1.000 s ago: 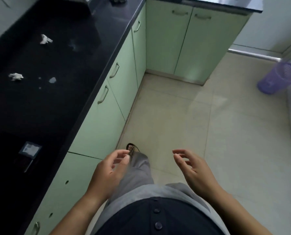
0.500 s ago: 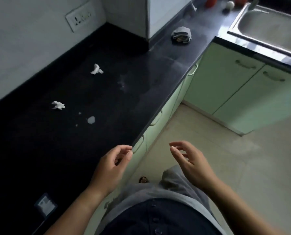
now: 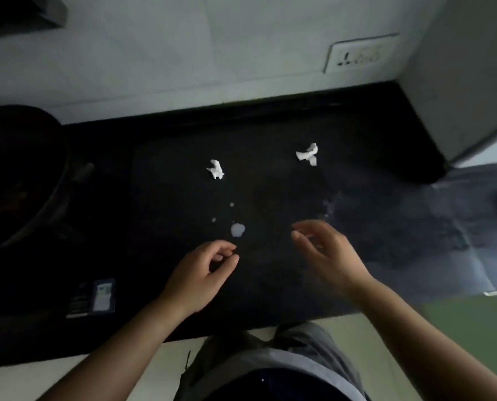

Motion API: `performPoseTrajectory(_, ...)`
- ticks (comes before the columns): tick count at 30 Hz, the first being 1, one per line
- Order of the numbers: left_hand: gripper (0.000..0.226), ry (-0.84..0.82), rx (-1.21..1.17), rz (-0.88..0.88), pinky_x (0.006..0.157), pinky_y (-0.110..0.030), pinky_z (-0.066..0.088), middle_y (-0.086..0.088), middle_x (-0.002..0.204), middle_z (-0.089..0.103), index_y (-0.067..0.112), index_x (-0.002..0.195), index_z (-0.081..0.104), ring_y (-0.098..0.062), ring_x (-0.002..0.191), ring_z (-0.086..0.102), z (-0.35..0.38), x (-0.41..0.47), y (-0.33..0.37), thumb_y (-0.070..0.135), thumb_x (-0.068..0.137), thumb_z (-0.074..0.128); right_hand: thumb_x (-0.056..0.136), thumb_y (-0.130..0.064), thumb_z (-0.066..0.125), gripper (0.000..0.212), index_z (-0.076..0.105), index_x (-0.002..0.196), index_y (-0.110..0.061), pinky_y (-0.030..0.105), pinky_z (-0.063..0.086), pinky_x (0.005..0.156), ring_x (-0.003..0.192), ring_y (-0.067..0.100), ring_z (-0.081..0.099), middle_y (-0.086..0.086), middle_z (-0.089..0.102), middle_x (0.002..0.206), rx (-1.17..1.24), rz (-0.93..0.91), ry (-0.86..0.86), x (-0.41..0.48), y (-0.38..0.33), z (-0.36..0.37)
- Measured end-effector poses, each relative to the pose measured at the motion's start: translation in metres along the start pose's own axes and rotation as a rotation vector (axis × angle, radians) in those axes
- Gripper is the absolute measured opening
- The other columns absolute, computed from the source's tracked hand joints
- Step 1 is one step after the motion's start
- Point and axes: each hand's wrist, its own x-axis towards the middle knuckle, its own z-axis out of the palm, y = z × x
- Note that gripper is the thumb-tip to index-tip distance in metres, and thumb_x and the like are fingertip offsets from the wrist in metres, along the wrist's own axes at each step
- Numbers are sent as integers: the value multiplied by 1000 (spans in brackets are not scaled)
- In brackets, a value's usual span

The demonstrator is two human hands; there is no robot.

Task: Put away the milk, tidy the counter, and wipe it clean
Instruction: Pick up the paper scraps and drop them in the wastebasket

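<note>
The black counter (image 3: 270, 285) lies in front of me. On it are two crumpled white paper scraps, one at the middle (image 3: 216, 169) and one further right (image 3: 308, 154). A small white milk puddle (image 3: 237, 229) with a few droplets above it sits near the front. My left hand (image 3: 201, 274) hovers just below the puddle, fingers curled and apart, holding nothing. My right hand (image 3: 325, 253) hovers to the right of the puddle, fingers spread and empty. No milk container is in view.
A dark round pan (image 3: 15, 175) stands on the counter at the left. A small blue and white packet (image 3: 103, 295) lies near the front edge. A wall socket (image 3: 360, 53) is at the back right, beside a protruding grey wall corner (image 3: 458, 96). A wet smear (image 3: 337, 204) marks the counter's right part.
My view has swung from the floor and cabinets to face the counter. Both hands have moved from over the floor to above the counter, near the milk puddle.
</note>
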Motion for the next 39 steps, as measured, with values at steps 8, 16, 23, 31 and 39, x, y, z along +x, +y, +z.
performPoseTrajectory(8,35,36,293,47,84,-31,50,10,115,59,27,118,56,-8,105,56,20,134,47,43,88,51,87,-36,59,28,61,109,-19,20,40,79,99,12,58,-3,60,112,-140,-81,0,156,26,-55)
performPoseTrajectory(16,53,187,632,75,94,-36,46,-3,137,44,18,132,43,-22,124,45,35,222,46,42,87,54,85,-29,63,39,56,121,-15,30,37,98,123,23,41,4,49,133,-384,-220,-83,242,53,-68)
performPoseTrajectory(23,68,60,787,-6,106,-43,36,-6,155,18,20,145,22,-25,141,20,51,227,26,53,89,42,85,-21,63,41,52,125,-16,34,41,96,123,24,37,3,40,134,-510,-210,-226,256,65,-62)
performPoseTrajectory(31,69,44,825,20,106,-43,36,-6,156,15,21,146,19,-26,142,19,51,225,25,53,90,41,89,-10,55,24,62,111,-14,31,44,83,104,26,55,6,55,115,-504,-155,-208,248,74,-67)
performPoseTrajectory(39,58,105,696,116,106,-38,35,-3,151,30,19,141,34,-20,138,29,22,216,28,47,91,45,85,-15,61,13,69,95,-17,10,37,58,74,13,59,0,65,91,-268,-153,13,242,40,-65)
